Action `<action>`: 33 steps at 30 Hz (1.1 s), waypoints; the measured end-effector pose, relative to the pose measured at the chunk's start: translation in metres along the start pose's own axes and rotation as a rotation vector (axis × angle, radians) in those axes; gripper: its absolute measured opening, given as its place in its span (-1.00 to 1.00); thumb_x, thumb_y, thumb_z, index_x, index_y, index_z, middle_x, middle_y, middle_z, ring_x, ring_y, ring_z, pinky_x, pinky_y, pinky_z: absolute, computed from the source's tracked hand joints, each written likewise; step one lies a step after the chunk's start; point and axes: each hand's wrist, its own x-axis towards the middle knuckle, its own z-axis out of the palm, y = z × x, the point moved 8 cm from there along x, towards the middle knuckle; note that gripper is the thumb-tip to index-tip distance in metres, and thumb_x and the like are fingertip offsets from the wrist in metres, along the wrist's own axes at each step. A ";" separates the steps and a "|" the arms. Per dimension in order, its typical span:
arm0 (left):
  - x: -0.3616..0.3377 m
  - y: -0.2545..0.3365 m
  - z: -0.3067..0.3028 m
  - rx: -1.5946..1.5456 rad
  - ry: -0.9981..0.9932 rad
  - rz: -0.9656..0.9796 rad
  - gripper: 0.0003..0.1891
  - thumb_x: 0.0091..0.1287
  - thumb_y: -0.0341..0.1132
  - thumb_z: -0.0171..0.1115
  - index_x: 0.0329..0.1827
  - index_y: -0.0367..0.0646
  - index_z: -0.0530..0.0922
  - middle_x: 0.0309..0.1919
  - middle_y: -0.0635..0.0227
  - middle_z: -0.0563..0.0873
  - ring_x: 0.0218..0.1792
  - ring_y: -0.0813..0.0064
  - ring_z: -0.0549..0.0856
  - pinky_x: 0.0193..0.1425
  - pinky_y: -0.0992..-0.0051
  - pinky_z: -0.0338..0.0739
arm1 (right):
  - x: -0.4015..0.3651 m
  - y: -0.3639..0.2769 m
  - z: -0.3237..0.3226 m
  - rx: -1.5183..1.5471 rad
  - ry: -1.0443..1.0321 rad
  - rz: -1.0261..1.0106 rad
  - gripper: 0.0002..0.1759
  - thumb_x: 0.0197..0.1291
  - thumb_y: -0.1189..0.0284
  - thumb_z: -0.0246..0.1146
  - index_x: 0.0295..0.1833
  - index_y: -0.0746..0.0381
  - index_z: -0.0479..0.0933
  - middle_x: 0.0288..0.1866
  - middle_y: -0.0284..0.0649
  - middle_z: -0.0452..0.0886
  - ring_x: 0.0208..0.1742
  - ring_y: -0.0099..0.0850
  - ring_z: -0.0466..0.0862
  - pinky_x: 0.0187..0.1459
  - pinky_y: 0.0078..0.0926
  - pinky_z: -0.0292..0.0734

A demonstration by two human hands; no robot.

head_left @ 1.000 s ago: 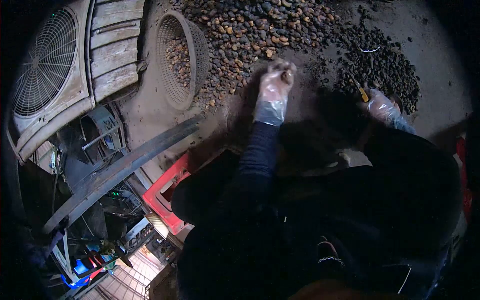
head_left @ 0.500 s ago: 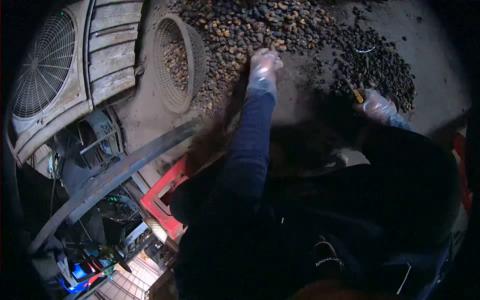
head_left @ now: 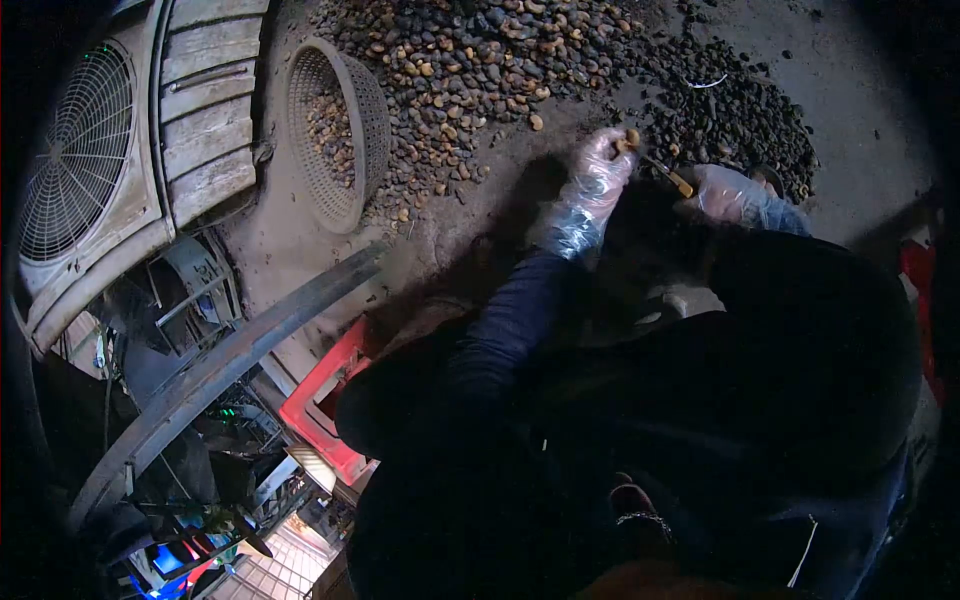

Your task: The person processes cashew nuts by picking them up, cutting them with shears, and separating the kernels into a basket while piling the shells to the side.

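Observation:
My left hand (head_left: 599, 172), in a clear plastic glove, pinches a brownish cashew nut (head_left: 631, 140) between its fingertips. Wrapped around the yellow handle of a small knife (head_left: 681, 184) is my right hand (head_left: 733, 196), also gloved in plastic. The knife's thin blade points up and left, its tip close to the nut. Beyond the left hand spreads a heap of whole cashew nuts (head_left: 490, 65), brown to nearly black. A pile of dark, shell-like pieces (head_left: 730, 115) lies just past the right hand.
A perforated plastic basket (head_left: 345, 110) leans on its side at the left, with nuts in it. A curved metal bar (head_left: 225, 360) crosses the lower left beside a red plastic stool (head_left: 320, 420). A large caged fan (head_left: 85, 150) stands at far left. A thin white strip (head_left: 707, 83) lies on the dark pile.
My left hand has drawn back from the nut heap and moved right towards the knife, now with a nut in its fingers. My right hand still grips the knife.

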 end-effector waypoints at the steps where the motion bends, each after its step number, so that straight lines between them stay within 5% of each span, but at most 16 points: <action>1: -0.002 0.006 0.006 -0.015 -0.023 0.026 -0.66 0.44 -0.59 0.34 0.26 -0.21 0.69 -0.08 0.47 0.76 -0.31 0.73 0.68 -0.34 0.68 0.61 | -0.003 -0.005 -0.002 0.000 0.002 -0.001 -0.46 0.30 0.16 0.46 0.26 0.28 0.67 -0.04 -0.04 0.83 -0.02 -0.17 0.80 0.09 -0.14 0.66; 3: -0.005 0.009 0.012 0.006 -0.075 -0.026 -0.62 0.49 -0.56 0.35 0.35 -0.23 0.66 -0.11 0.48 0.75 -0.30 0.71 0.69 -0.33 0.64 0.65 | -0.009 -0.001 -0.003 0.076 -0.004 0.192 -0.47 0.32 0.15 0.45 0.24 0.27 0.68 -0.07 -0.09 0.84 -0.06 -0.23 0.80 0.06 -0.16 0.66; 7: -0.016 0.026 0.012 -0.054 -0.114 -0.277 -0.60 0.52 -0.52 0.35 0.41 -0.25 0.64 -0.11 0.45 0.78 -0.30 0.67 0.73 -0.31 0.61 0.69 | -0.018 -0.004 -0.001 0.109 -0.047 0.187 -0.46 0.33 0.16 0.46 0.24 0.32 0.68 -0.11 -0.13 0.84 -0.10 -0.30 0.80 -0.02 -0.19 0.67; 9: -0.020 0.016 0.009 -0.094 -0.078 -0.450 -0.52 0.56 -0.39 0.37 0.51 -0.24 0.56 0.07 0.36 0.79 -0.18 0.62 0.78 -0.32 0.58 0.72 | -0.002 0.017 0.011 0.237 0.032 0.014 -0.45 0.33 0.17 0.46 0.24 0.38 0.67 -0.14 -0.13 0.83 -0.12 -0.33 0.80 -0.07 -0.19 0.66; 12: -0.029 0.028 0.010 -0.450 -0.152 -0.531 -0.44 0.59 -0.29 0.39 0.59 -0.23 0.48 0.30 0.27 0.71 0.01 0.56 0.79 -0.21 0.55 0.74 | 0.004 0.034 0.015 0.234 -0.037 0.122 -0.44 0.32 0.20 0.45 0.25 0.41 0.66 -0.11 -0.07 0.84 -0.10 -0.33 0.80 -0.03 -0.18 0.68; 16: -0.037 0.069 0.024 -0.484 -0.194 -0.536 -0.41 0.62 -0.16 0.37 0.60 -0.23 0.46 0.36 0.27 0.64 0.07 0.51 0.74 -0.02 0.52 0.74 | 0.005 0.028 0.013 0.041 0.047 0.019 -0.43 0.31 0.22 0.44 0.27 0.43 0.64 -0.08 0.04 0.84 -0.07 -0.24 0.82 0.03 -0.18 0.69; 18: -0.030 0.070 0.029 -0.061 -0.158 -0.404 -0.56 0.60 0.05 0.33 0.19 -0.18 0.68 -0.25 0.46 0.65 -0.24 0.63 0.60 -0.17 0.52 0.59 | -0.006 0.006 0.008 -0.003 -0.013 0.003 -0.41 0.31 0.20 0.44 0.32 0.37 0.64 0.01 0.10 0.84 0.02 -0.10 0.84 0.12 -0.14 0.70; 22: -0.020 0.057 0.039 0.036 -0.150 -0.522 -0.60 0.59 0.03 0.36 0.00 -0.21 0.72 -0.29 0.49 0.61 -0.32 0.65 0.55 -0.20 0.48 0.59 | -0.027 -0.025 0.001 -0.006 0.033 0.058 -0.43 0.33 0.16 0.43 0.32 0.28 0.65 0.05 0.08 0.83 0.12 0.03 0.82 0.20 -0.07 0.68; 23: -0.021 0.063 0.039 0.101 -0.170 -0.532 -0.57 0.64 0.04 0.32 0.17 -0.21 0.66 -0.36 0.56 0.54 -0.39 0.69 0.53 -0.29 0.55 0.48 | -0.031 -0.030 -0.001 -0.027 0.048 0.067 -0.44 0.33 0.16 0.43 0.32 0.28 0.66 0.05 0.08 0.83 0.12 0.03 0.82 0.20 -0.07 0.68; 33: -0.023 0.036 0.005 -0.151 -0.021 -0.521 -0.56 0.65 0.03 0.30 0.25 -0.19 0.55 -0.36 0.53 0.64 -0.44 0.67 0.59 -0.38 0.60 0.50 | -0.024 -0.034 -0.009 -0.151 0.119 0.086 -0.46 0.34 0.16 0.43 0.31 0.25 0.66 0.04 0.08 0.83 0.13 0.05 0.81 0.20 -0.06 0.68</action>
